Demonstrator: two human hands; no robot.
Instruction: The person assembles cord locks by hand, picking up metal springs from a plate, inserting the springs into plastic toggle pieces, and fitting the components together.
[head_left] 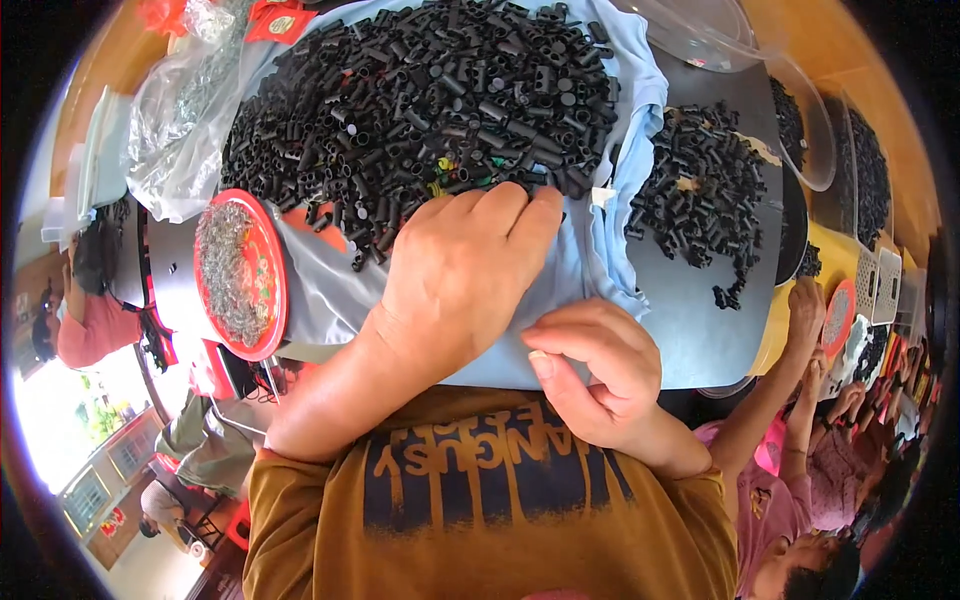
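A big heap of small black plastic tube pieces (420,110) lies on a light blue cloth (570,250) in front of me. My left hand (455,270) is at the heap's near edge, back upward. Its fingers curl down among the pieces, and the tips are hidden, so what they grip does not show. Nearer my body, my right hand (605,375) is closed, with fingers bent in and the thumb tip close to the index finger. Anything pinched there is too small to make out. A red-rimmed plate (272,335) of tiny clear or metallic pieces stands left of my left hand.
A second, smaller pile of black parts (700,180) lies on the dark tabletop (690,345) to the right. Clear plastic bags (180,140) sit at the far left. Clear tubs (700,40) stand at the far right. Other people's arms (790,360) work along the right side.
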